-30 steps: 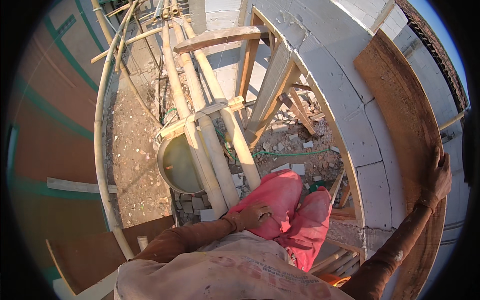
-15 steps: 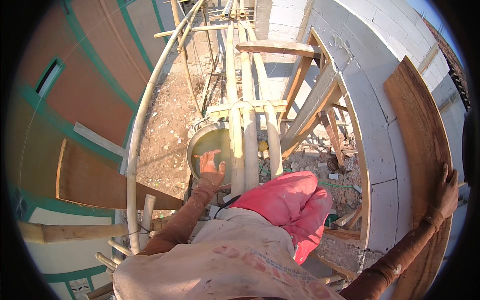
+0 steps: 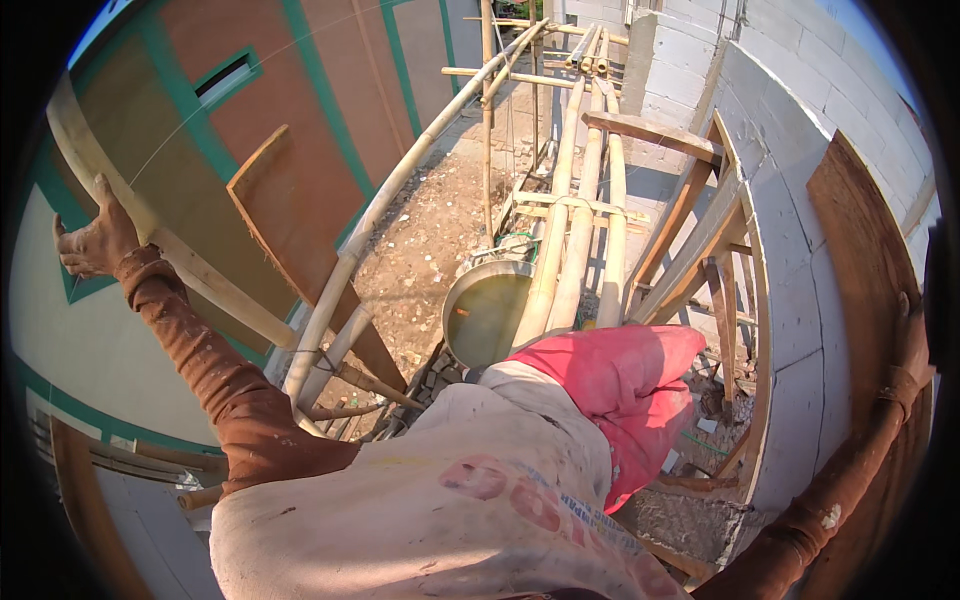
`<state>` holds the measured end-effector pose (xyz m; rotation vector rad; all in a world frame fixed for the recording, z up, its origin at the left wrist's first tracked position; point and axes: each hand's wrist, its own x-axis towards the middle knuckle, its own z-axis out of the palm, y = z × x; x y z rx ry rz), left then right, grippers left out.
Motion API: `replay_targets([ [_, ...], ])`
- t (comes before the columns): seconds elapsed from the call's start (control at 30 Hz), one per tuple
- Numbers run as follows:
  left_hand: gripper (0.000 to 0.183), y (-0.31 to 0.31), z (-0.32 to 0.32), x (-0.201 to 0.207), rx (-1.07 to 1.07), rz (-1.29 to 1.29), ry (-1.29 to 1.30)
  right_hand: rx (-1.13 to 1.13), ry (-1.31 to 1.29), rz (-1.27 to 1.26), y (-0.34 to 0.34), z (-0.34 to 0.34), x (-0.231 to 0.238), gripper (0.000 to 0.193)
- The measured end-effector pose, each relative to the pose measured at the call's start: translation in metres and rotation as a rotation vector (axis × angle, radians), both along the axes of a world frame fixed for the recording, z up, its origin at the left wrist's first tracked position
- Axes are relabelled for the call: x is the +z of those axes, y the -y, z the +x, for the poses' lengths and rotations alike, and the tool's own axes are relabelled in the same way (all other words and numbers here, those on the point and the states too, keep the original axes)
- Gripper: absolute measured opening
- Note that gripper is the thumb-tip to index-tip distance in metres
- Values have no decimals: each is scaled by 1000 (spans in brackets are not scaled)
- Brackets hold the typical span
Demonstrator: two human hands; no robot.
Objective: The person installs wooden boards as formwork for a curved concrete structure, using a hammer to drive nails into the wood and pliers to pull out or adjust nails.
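My left hand [image 3: 98, 238] is raised at the far left with its fingers spread, holding nothing. It overlaps the edge of a thick bamboo pole [image 3: 205, 270]; I cannot tell whether they touch. On the far right, my right hand [image 3: 912, 345] grips the outer edge of a long brown wooden board [image 3: 862, 230], which stands against the grey block wall [image 3: 797, 345]. Part of that hand is lost in the dark rim. Below the bent red-trousered legs [image 3: 625, 385] run several lengthwise bamboo poles [image 3: 572, 245].
A round tub of murky water [image 3: 490, 315] stands on the rubble-strewn ground [image 3: 415, 245], left of the poles. Another bamboo rail [image 3: 400, 185] slants along the left. Timber framing [image 3: 690, 240] edges an opening in the block wall. Beyond the rail is a brown and green painted wall [image 3: 325, 100].
My left hand has swung from above the tub up to the far left, beside the bamboo pole. My view has turned left. The right hand stays at the board's edge.
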<state>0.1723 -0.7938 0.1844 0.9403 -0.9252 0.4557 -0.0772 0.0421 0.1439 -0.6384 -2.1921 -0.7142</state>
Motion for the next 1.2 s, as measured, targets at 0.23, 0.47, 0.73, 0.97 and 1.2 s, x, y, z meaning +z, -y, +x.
replay_targets([
  [0.23,83,214,44,-30,-740,503,261,145,-64,15,-38,-25,-17,48],
  [0.47,71,200,10,-82,-753,545,74,62,3,16,4,7,3,47],
  [0.73,71,170,-3,-87,-658,527,-35,100,-57,0,-1,12,-2,43],
  [0.97,72,153,-14,-88,-422,471,-99,45,-26,-115,41,19,2,40],
  [1.2,66,70,-98,-99,-345,147,-199,28,-67,-184,33,21,3,42],
])
